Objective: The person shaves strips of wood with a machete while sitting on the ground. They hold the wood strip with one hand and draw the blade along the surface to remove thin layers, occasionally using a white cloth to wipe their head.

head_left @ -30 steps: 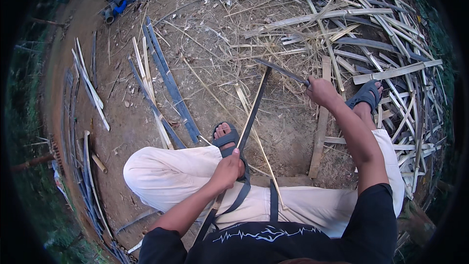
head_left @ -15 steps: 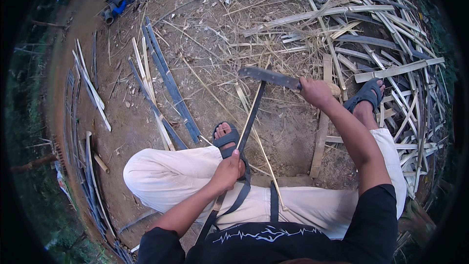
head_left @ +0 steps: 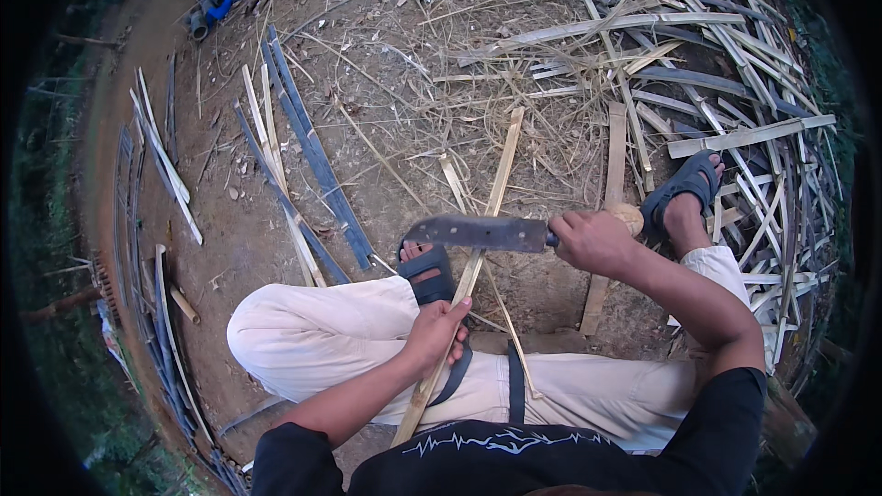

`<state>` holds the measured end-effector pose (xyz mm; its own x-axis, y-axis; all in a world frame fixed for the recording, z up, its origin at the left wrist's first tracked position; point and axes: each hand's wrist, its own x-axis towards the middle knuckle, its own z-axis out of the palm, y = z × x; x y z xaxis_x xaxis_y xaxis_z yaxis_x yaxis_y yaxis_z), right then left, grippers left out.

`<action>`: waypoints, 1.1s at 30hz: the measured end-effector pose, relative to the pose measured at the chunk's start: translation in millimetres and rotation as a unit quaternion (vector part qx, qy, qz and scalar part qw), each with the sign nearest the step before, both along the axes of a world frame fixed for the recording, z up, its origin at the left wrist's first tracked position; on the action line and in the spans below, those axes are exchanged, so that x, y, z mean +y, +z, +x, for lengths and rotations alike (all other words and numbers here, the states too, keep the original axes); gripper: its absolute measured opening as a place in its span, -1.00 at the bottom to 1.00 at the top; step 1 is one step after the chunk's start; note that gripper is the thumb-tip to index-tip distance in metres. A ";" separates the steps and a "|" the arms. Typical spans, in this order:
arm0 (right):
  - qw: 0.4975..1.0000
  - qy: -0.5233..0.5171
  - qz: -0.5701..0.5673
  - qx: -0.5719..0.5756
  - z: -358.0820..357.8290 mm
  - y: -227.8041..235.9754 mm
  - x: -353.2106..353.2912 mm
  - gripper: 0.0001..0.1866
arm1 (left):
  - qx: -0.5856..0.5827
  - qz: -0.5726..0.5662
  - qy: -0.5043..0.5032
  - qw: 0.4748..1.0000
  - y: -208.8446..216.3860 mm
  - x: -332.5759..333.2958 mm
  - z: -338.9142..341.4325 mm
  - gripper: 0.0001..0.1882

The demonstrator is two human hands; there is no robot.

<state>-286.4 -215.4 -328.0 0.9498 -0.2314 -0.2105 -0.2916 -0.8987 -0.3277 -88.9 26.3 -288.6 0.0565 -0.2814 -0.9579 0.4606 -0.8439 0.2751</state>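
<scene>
1. The left hand (head_left: 443, 326) is closing its fingers around a long pale bamboo strip (head_left: 478, 248) at its near part, just above the lap. It is pinning the strip at a slant, so the far end is running out over the dirt toward the litter of split cane.

2. The right hand (head_left: 593, 241) is wrapping fully around the handle of a machete (head_left: 478, 231). The dark blade is pointing toward the person's left and lying crosswise on the strip, seemingly touching it just beyond the left foot; this looks like a shaving or splitting position, with the edge set across the strip.

3. The person is sitting low in cream trousers, with a dark sandal (head_left: 430, 276) on the left foot planted right beside the strip, probably steadying the work. The other sandal (head_left: 684, 186) is resting farther right, beside a flat wooden slat (head_left: 608, 211).

4. A heap of split bamboo (head_left: 698, 64) is spreading across the upper right, while bluish-grey strips (head_left: 312, 156) are lying on bare ground to the left, well apart from both hands.
</scene>
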 end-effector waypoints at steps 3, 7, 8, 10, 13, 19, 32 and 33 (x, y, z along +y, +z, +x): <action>0.999 0.031 -0.012 -0.016 -11.2 -3.8 -0.6 -0.77 | 0.027 0.025 -0.005 0.999 11.2 -5.2 2.7 -0.62; 0.982 -0.186 -0.004 0.030 -22.1 -52.4 -37.7 -0.79 | 0.049 0.010 -0.009 0.999 14.9 -9.4 4.5 -0.64; 0.976 -0.209 0.007 0.061 -22.6 -56.0 -53.7 -0.78 | 0.057 0.015 -0.007 0.998 14.0 -6.8 5.2 -0.64; 0.972 -0.221 0.017 0.072 -16.8 -54.7 -63.6 -0.76 | 0.068 0.017 0.002 0.998 8.2 -8.4 10.1 -0.63; 0.989 -0.130 0.043 0.049 -13.5 -39.3 -34.4 -0.74 | 0.062 0.024 0.008 0.998 9.3 -6.0 8.8 -0.62; 0.963 -0.260 0.008 0.069 -15.6 -78.9 -75.6 -0.74 | 0.041 0.012 -0.015 0.999 14.9 -10.5 6.7 -0.63; 0.974 -0.222 -0.004 0.032 -6.3 -89.1 -85.3 -0.72 | 0.038 0.027 -0.014 0.999 11.7 -11.0 8.1 -0.63; 0.977 -0.210 0.000 0.027 -11.8 -82.8 -74.5 -0.73 | 0.045 0.033 -0.012 0.998 10.8 -9.2 7.3 -0.63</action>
